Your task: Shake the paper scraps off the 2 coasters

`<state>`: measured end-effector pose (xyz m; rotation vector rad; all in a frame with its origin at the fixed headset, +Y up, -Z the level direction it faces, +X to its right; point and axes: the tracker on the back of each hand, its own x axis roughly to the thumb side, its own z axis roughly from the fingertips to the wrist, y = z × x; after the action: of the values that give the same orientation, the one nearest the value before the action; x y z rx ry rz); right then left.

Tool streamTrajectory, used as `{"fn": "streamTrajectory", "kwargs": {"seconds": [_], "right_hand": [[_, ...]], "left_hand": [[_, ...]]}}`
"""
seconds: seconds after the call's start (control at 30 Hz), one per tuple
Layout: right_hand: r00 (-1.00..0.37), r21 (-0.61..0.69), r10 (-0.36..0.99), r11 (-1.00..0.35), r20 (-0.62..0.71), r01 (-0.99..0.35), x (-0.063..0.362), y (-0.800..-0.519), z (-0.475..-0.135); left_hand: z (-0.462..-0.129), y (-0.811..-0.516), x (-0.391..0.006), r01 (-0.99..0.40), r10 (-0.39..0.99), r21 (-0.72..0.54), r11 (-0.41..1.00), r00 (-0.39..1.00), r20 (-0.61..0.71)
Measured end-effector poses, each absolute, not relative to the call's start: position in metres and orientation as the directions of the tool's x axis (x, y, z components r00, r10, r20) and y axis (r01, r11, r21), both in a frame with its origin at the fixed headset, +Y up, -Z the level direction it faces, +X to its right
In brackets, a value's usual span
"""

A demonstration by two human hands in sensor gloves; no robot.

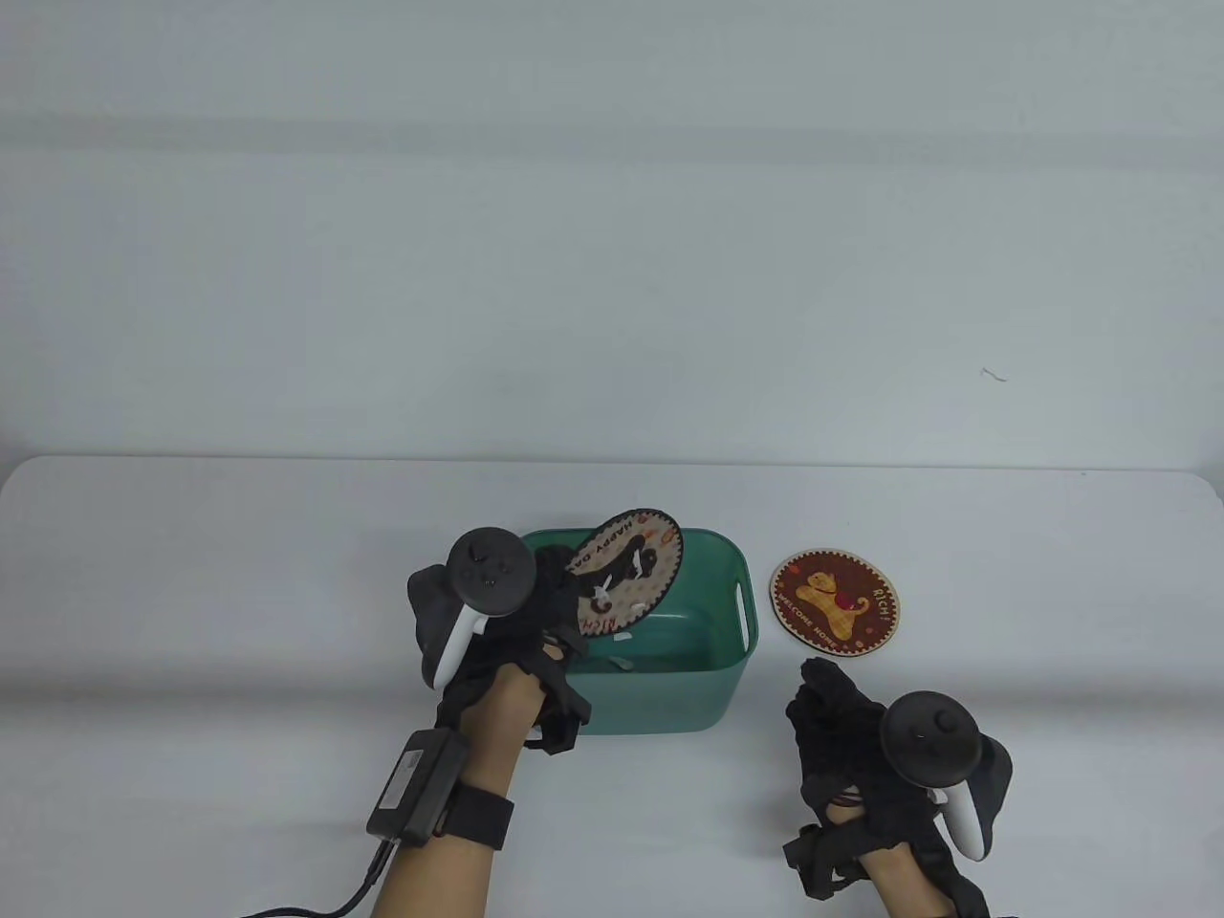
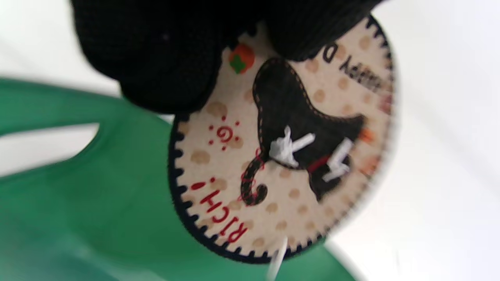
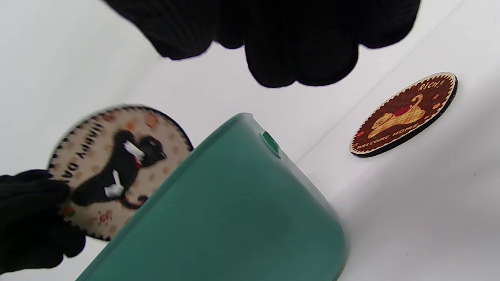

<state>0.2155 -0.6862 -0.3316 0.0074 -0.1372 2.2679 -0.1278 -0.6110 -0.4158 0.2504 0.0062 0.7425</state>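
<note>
My left hand (image 1: 550, 583) pinches a beige coaster with a black cat (image 1: 626, 569) by its edge and holds it tilted over the green bin (image 1: 660, 688). White paper scraps (image 2: 291, 148) cling to the cat coaster (image 2: 281, 156), and one scrap (image 2: 277, 259) slips off its lower edge. The same coaster (image 3: 117, 168) shows at the left of the right wrist view. A dark red coaster with a yellow cat (image 1: 835, 601) lies flat on the table right of the bin, no scraps on it. My right hand (image 1: 841, 712) rests just in front of it, fingers loosely curled, holding nothing.
The green bin (image 3: 242, 207) has handle slots in its short sides and a few white scraps (image 1: 620, 660) on its floor. The white table (image 1: 239, 593) extends left and right of it; its far edge meets a pale wall.
</note>
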Motion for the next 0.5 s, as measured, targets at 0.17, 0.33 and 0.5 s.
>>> {"fn": "streamTrajectory", "kwargs": {"seconds": [0.17, 0.33, 0.5], "right_hand": [[-0.64, -0.094, 0.767, -0.634, 0.047, -0.767, 0.217, -0.687, -0.332], [-0.629, -0.099, 0.776, -0.623, 0.042, -0.776, 0.221, -0.687, -0.333], [-0.623, -0.095, 0.781, -0.618, 0.043, -0.781, 0.22, -0.687, -0.332]], "left_hand": [[-0.414, -0.608, -0.13, -0.673, 0.68, 0.261, 0.692, 0.729, 0.081], [-0.411, -0.604, -0.136, -0.64, 0.663, 0.338, 0.69, 0.746, 0.062], [-0.413, -0.6, -0.139, -0.61, 0.622, 0.229, 0.759, 0.783, 0.022]]}}
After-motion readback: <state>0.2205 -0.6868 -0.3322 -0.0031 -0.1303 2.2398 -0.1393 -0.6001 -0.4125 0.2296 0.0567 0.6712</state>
